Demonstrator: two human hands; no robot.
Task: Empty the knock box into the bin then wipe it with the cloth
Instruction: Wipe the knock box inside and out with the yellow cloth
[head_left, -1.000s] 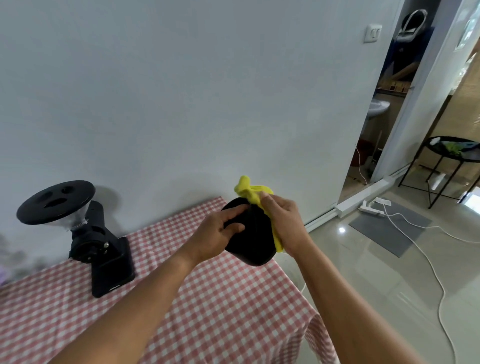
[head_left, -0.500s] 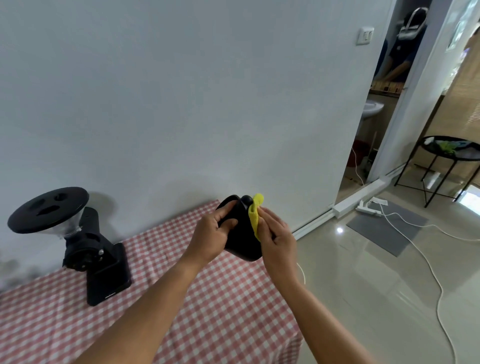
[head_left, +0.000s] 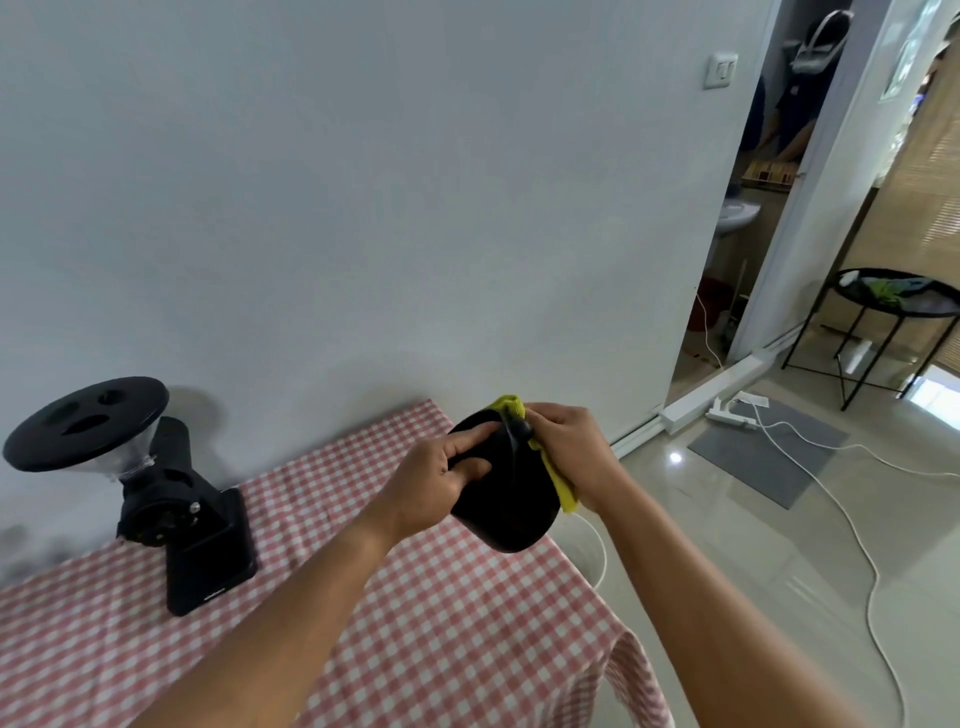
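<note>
My left hand (head_left: 436, 480) grips the black knock box (head_left: 501, 512) by its left wall, fingers over the rim, holding it tilted in the air above the right end of the table. My right hand (head_left: 569, 449) presses the yellow cloth (head_left: 563, 480) against the box's right side. A fold of the cloth also peeks above the rim near my fingers. The box's inside is hidden from me. No bin is in view.
A black coffee grinder (head_left: 171, 512) with a round hopper lid stands on the red-checked tablecloth (head_left: 441, 623) at the left by the white wall. Right of the table lie a tiled floor, a white cable (head_left: 852, 525), a grey mat (head_left: 769, 457) and a black side table (head_left: 893, 306).
The cloth has shifted from the box's top rim down along its right side under my right hand. The box has tilted and turned slightly in my left hand.
</note>
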